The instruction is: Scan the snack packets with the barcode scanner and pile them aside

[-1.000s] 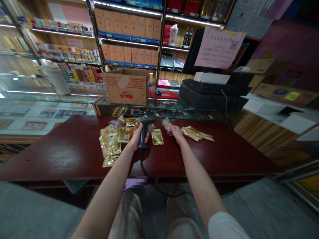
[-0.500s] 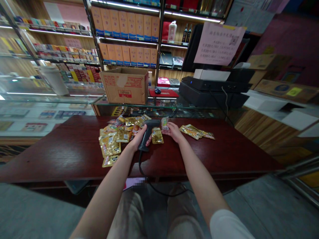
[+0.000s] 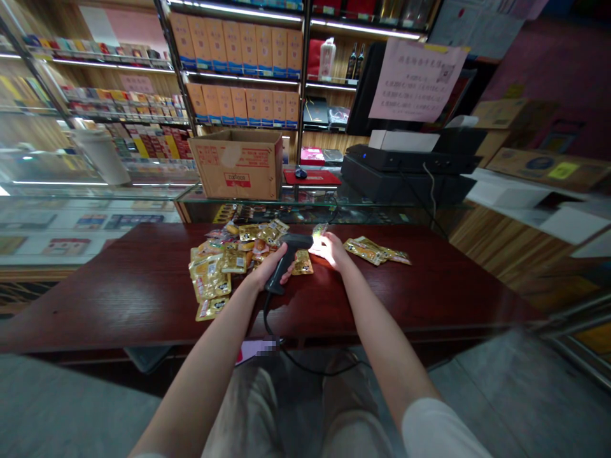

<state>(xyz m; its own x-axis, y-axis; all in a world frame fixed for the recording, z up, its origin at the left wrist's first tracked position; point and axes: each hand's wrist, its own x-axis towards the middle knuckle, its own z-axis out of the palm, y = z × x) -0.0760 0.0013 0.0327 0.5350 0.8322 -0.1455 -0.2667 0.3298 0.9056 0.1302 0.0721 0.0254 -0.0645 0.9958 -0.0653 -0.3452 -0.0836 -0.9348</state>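
Note:
My left hand [image 3: 268, 268] is wrapped round the handle of a black barcode scanner [image 3: 282, 264], its head pointing right. A bright light from the scanner falls on my right hand [image 3: 330, 250], which grips a small clear snack packet [image 3: 319, 230]; glare washes out much of the packet. Under the scanner's head lies a gold snack packet [image 3: 302, 263], partly covered. Left of the scanner, a heap of gold snack packets [image 3: 210, 277] spreads over the dark red table [image 3: 157, 280]. Several more gold packets [image 3: 375, 250] lie to the right of my right hand.
An open cardboard box [image 3: 236, 166] stands on the glass counter [image 3: 191, 191] behind the table. A mouse [image 3: 300, 173] sits on a red mat, with a black cash-register unit [image 3: 396, 172] beside it. The scanner's cable [image 3: 267, 318] hangs over the table's front edge.
The scanner's head has swung slightly right, nearer the packet in my right hand, and now covers part of the gold packet. Its light has come on.

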